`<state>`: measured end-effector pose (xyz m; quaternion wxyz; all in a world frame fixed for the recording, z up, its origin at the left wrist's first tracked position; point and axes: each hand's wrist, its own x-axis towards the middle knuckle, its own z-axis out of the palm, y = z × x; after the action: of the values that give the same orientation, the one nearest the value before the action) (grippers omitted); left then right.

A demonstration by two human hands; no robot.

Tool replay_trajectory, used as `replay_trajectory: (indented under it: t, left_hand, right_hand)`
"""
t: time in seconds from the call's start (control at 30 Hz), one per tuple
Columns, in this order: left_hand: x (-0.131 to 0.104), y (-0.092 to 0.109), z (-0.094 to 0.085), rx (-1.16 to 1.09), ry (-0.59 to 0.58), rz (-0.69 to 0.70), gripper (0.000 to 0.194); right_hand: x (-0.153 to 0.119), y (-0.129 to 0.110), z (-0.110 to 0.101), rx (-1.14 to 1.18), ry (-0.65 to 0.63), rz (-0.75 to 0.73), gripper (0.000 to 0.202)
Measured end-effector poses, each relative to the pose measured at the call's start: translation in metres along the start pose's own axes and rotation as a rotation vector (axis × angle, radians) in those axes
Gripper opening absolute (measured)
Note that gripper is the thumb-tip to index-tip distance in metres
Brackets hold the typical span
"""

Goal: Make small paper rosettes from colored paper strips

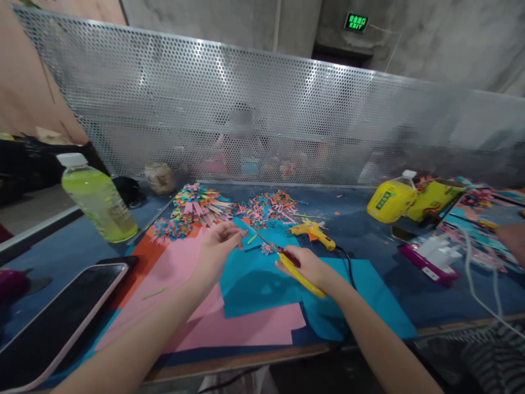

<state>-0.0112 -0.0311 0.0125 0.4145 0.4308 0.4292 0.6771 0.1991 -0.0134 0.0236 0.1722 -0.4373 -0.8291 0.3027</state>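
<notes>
My right hand (pixel 305 264) grips yellow-handled scissors (pixel 296 273), their blades pointing up and left towards my other hand. My left hand (pixel 223 241) has its fingers bent together beside a narrow blue paper strip (pixel 243 224); what lies between the fingertips is too small to make out. Under both hands are a blue sheet (pixel 254 287) and a pink sheet (pixel 192 323). A small looped paper piece (pixel 267 249) rests near the scissor blades. Behind my right hand lies a yellow glue gun (pixel 314 232).
Paper-strip clusters (pixel 199 203) and loose scraps (pixel 270 207) lie behind the hands. A green drink bottle (pixel 98 200) and a phone (pixel 61 323) are left. To the right are a yellow bottle (pixel 388 200), a purple power strip (pixel 430 265) and another person's hand (pixel 511 241).
</notes>
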Motion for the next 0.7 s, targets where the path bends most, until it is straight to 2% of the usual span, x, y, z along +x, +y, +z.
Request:
replay_trajectory:
  t: [0.3, 0.7]
  left_hand:
    - [-0.0005, 0.0010, 0.0008, -0.004, -0.012, -0.019, 0.022]
    - [-0.0034, 0.0056, 0.0030, -0.071, 0.023, -0.050, 0.037]
  right_hand:
    - [0.0008, 0.0024, 0.0003, -0.015, 0.008, -0.018, 0.039]
    - [0.0036, 0.0053, -0.0002, -0.089, 0.019, -0.009, 0.043]
